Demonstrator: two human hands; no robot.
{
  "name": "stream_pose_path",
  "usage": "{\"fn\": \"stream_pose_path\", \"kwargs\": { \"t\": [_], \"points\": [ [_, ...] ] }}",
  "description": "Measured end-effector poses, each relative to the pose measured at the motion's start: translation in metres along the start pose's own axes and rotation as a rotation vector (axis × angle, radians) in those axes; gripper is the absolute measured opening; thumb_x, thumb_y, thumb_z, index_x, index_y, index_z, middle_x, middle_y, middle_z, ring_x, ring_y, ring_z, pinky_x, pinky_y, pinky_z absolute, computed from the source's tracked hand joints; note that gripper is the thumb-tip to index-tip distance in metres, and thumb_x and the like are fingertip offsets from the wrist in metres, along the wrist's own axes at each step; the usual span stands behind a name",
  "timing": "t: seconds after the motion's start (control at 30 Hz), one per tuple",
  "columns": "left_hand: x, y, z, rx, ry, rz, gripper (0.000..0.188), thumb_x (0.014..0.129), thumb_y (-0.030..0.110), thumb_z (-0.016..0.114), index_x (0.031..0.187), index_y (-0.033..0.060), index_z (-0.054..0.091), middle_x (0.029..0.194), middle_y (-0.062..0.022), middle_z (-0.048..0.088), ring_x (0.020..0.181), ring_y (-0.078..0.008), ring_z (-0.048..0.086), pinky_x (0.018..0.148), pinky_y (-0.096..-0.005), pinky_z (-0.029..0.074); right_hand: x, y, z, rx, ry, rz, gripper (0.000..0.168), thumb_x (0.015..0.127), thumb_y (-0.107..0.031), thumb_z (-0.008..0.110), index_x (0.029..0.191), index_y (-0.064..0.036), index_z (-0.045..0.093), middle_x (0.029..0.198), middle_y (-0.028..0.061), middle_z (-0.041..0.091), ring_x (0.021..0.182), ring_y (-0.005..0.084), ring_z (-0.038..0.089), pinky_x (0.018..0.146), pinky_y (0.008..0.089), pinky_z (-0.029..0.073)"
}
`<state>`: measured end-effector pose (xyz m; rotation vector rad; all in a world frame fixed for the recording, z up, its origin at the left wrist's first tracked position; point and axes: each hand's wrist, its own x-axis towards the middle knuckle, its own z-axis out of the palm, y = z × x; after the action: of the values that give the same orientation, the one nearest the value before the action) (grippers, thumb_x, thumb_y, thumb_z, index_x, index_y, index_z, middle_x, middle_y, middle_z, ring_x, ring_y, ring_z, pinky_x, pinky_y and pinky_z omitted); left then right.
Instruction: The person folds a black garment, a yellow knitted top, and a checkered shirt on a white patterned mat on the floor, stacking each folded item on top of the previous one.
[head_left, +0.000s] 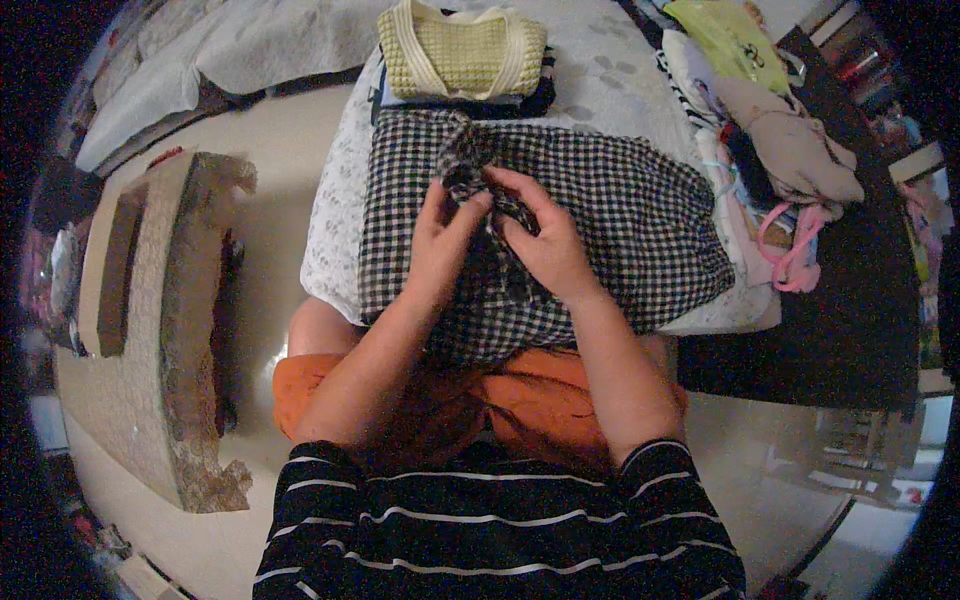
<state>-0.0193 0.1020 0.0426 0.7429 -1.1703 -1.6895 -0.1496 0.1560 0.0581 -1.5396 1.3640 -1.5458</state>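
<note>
A black-and-white checked garment (637, 217) lies spread over the front of a seat with a pale floral cover (330, 217). Its gathered edge faces right, and its near part hangs towards my lap. Both hands meet over the garment's middle. My left hand (442, 236) pinches a bunched dark checked strip (469, 154), which looks like a tie or bow. My right hand (547, 236) grips the same bunch from the right, its thumb and fingers curled around it. The fingers hide how the strip is looped or knotted.
Behind the garment sits a folded yellow knitted top (465, 56) on other folded clothes. A heap of clothes (795, 150) with a pink strap (780, 255) lies along the right side, beside a dark wooden surface (847, 315). To the left stands a lace-covered table (142, 390) bearing a box (112, 277).
</note>
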Motion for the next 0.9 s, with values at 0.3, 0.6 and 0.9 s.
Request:
{"fn": "stream_pose_path", "kwargs": {
  "t": [0.3, 0.6, 0.9],
  "points": [
    [-0.001, 0.074, -0.001, -0.421, 0.311, -0.437, 0.009, 0.086, 0.018, 0.060, 0.082, 0.0105, 0.057, 0.072, 0.0018, 0.058, 0.066, -0.0106, 0.055, 0.056, -0.0274, 0.044, 0.013, 0.005, -0.020, 0.214, 0.516, 0.368, 0.049, 0.081, -0.025, 0.071, 0.116, 0.006, 0.057, 0.111, 0.0102, 0.062, 0.099, 0.0167, 0.057, 0.091, 0.0269, 0.042],
    [-0.011, 0.046, 0.000, 0.000, -0.093, -0.121, 0.008, 0.086, 0.017, 0.062, 0.087, 0.0104, 0.057, 0.068, 0.0052, 0.050, 0.056, -0.0046, 0.045, 0.051, -0.0188, 0.037, 0.017, -0.008, -0.028, 0.221, 0.541, 0.351, 0.056, 0.084, -0.030, 0.068, 0.124, 0.006, 0.051, 0.118, 0.0116, 0.059, 0.110, 0.0190, 0.053, 0.099, 0.0288, 0.036],
    [-0.023, 0.091, -0.027, -0.345, 0.282, 0.050, 0.017, 0.087, 0.012, 0.059, 0.103, 0.0066, 0.057, 0.083, 0.0017, 0.056, 0.059, -0.0064, 0.049, 0.047, -0.0202, 0.038, 0.015, 0.006, -0.070, 0.047, 0.555, 0.219, 0.032, 0.089, -0.025, 0.062, 0.107, 0.001, 0.058, 0.092, 0.0016, 0.059, 0.084, 0.0117, 0.051, 0.078, 0.0248, 0.042]
  ]
}}
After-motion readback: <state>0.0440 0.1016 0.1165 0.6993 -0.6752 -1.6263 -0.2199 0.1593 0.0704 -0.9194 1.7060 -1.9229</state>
